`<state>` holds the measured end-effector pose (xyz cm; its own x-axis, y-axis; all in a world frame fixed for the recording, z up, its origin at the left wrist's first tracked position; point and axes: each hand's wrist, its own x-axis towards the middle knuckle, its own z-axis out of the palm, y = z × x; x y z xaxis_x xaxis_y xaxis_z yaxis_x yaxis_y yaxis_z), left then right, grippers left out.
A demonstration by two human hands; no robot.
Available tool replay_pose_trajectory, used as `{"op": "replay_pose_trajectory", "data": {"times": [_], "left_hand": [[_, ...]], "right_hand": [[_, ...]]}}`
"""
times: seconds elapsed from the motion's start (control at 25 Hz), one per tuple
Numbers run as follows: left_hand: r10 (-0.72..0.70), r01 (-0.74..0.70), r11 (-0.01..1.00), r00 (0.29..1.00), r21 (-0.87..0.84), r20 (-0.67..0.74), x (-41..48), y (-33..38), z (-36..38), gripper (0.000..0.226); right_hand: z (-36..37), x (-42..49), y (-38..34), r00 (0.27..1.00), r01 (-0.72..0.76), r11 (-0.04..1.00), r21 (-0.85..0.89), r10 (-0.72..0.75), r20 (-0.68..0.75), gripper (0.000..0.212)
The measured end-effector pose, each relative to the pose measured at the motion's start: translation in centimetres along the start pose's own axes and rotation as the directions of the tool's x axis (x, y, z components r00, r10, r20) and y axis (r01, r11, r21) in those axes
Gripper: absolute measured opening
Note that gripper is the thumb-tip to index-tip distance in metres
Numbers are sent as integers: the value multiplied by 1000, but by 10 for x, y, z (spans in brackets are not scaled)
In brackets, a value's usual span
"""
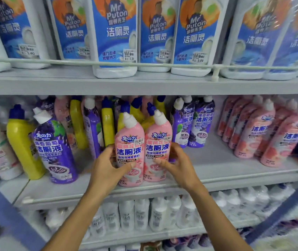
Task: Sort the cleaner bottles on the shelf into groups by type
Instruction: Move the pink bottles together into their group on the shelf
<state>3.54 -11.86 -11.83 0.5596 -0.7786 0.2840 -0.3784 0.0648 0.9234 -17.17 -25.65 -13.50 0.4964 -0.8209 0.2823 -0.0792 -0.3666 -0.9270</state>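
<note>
Standing between left grip [107, 164] and right grip [178, 161], two touching pink bottles [129, 136].

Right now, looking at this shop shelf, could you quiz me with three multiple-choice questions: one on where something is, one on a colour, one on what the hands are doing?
1. Where does the big group of pink bottles stand?
A. on the top shelf
B. at the right end of the middle shelf
C. on the bottom shelf

2. What colour are the caps on the yellow bottles?
A. white
B. red
C. blue

3. What are the left hand and the right hand doing?
A. each grips one pink bottle
B. both hang empty
C. together they lift a yellow bottle

Answers:
1 B: the pink row fills that shelf's right side.
2 C: a dark blue cap tops each yellow bottle.
3 A: fingers curl round the left pink bottle and the right pink bottle.
</note>
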Motion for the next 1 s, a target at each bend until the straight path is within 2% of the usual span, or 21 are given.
{"op": "replay_pose_trajectory", "data": {"times": [0.24,0.48,0.72,0.88,1.0], "left_hand": [[-17,16,1000,998,6,64,-5,26,98,53],[-36,36,999,999,-8,20,-7,45,189,58],[-25,20,999,995,45,99,13,66,275,59],[0,-2,1000,982,14,189,23,79,325,53],[4,-6,1000,971,5,241,30,78,346,54]], "right_hand": [[-109,5,27,1000,15,1000,-19,-15,16,57],[-203,6,55,995,36,999,28,-33,-98,53],[-280,-2,63,990,30,999,-16,-32,-139,59],[-317,-9,63,989,5,997,-73,-16,-147,52],[-329,-21,61,975,-32,995,-93,10,-223,47]]}}
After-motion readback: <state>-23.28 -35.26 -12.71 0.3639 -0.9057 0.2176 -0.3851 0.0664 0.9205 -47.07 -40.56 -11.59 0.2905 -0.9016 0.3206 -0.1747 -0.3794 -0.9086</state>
